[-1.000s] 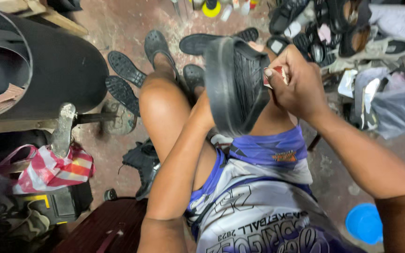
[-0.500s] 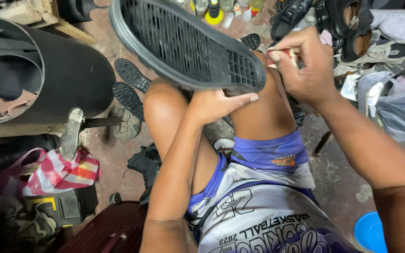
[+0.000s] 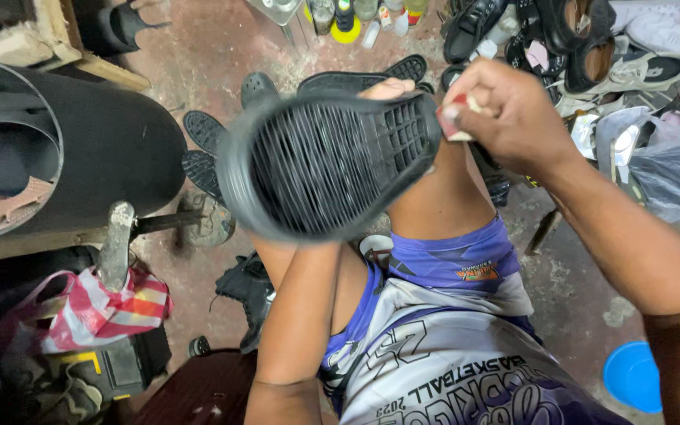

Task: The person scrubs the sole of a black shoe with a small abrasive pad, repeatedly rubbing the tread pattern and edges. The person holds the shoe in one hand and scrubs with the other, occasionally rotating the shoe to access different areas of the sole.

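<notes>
Ribbed black rubber shoe sole (image 3: 328, 165) fills the centre of the frame, turned tread-up and tilted toward the camera, its grid of ridges blurred. The left hand (image 3: 387, 89) is almost wholly hidden behind it; only fingertips curl over the upper edge near the heel end, so it grips the sole from behind, though how the rest of the hand lies cannot be told. The left forearm rises from the lower middle of the frame to the underside of the sole.

At the upper right, the right hand (image 3: 509, 118) is closed into a loose fist, fingers pressed together around a small reddish and pale object (image 3: 454, 118) that touches the right edge of the sole; what that object is cannot be made out.

Below the sole sit the person's bare knees and purple-and-grey basketball shorts (image 3: 434, 338). On the stained concrete floor (image 3: 206, 71) behind lie several more black soles (image 3: 202, 134), upper centre. A large black cylinder (image 3: 88, 149) lies on its side at the left, with a metal shoe last (image 3: 116, 244) standing just below it and a red-and-white striped plastic bag (image 3: 88, 307) beside that. Shoes are piled in the upper right corner (image 3: 592, 39), small bottles (image 3: 348, 16) stand at the top centre, and a blue round lid (image 3: 631, 376) lies at the lower right.
</notes>
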